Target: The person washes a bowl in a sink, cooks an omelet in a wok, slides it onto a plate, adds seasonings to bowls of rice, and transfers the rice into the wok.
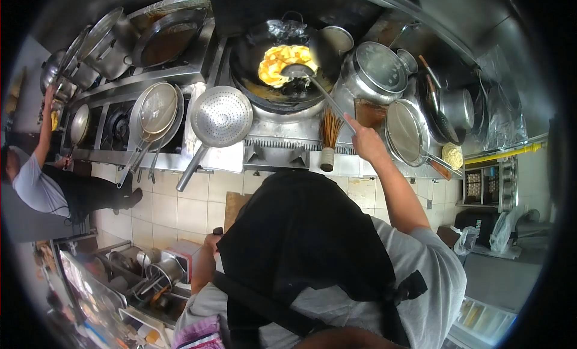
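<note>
One wok holds one mass of yellow egg, with one ladle against it; one bristle brush is nearby. Right grip, arm stretched forward, clasps the ladle; left grip is low, its hold unclear

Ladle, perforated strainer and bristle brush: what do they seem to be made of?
Ladle: metal, probably steel; the shaft looks grey and shiny, the bowl darker.
Perforated strainer: likely stainless steel, satin finish; silvery grey with soft highlights.
Bristle brush: possibly split bamboo, unvarnished; stiff brown strands above a paler wrap.
</note>
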Demonstrator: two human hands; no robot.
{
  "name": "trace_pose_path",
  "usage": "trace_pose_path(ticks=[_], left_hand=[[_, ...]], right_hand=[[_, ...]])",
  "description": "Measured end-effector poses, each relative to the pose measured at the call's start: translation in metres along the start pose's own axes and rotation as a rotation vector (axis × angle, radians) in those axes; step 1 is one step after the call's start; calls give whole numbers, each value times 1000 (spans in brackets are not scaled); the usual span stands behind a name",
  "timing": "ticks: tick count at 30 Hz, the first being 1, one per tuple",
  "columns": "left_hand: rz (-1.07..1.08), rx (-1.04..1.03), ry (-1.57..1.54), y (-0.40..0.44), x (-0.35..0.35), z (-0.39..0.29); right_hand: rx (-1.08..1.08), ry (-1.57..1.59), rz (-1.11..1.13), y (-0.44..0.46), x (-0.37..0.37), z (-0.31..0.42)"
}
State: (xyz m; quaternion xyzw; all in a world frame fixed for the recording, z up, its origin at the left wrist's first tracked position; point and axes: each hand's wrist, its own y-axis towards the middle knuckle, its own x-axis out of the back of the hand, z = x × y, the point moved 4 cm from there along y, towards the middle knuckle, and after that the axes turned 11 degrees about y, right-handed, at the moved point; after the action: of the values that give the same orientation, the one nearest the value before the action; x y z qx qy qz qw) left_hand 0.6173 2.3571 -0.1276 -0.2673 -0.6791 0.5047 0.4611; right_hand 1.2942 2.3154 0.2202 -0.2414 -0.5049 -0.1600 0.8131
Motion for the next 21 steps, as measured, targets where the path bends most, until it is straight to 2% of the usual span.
trace_pose_path(ticks=[1,3,4,5,7,8,9,10,11,20,21], left_hand=[[15,-34,15,8,0,0],[84,-324,-4,29,-3,1],[151,-616,-23,42,-5,-1],[147,-618,-23,54,-5,4],[-378,-1021,857,46,-3,-6],[-381,-1019,856,45,-6,-3],[-64,-624,346,36,-4,0],[4,-200,-229,21,-2,8],[-21,-110,-335,7,-1,11],[-62,-77,-233,-6,-12,46],[-63,-78,-233,-7,-12,46]], right_hand=[[-1,-6,-25,8,1,-2],[-18,-14,-22,20,-1,-1],[-34,-22,-21,25,-1,0],[-31,-20,-24,30,-1,1],[-39,-63,-24,37,-2,2],[-36,-62,-25,40,-4,2],[-33,-64,-29,43,-5,0],[-30,-66,-34,46,-7,-2],[-26,-66,-36,48,-9,-4],[-63,-77,-23,57,-4,1],[31,1,-70,62,0,-6]])
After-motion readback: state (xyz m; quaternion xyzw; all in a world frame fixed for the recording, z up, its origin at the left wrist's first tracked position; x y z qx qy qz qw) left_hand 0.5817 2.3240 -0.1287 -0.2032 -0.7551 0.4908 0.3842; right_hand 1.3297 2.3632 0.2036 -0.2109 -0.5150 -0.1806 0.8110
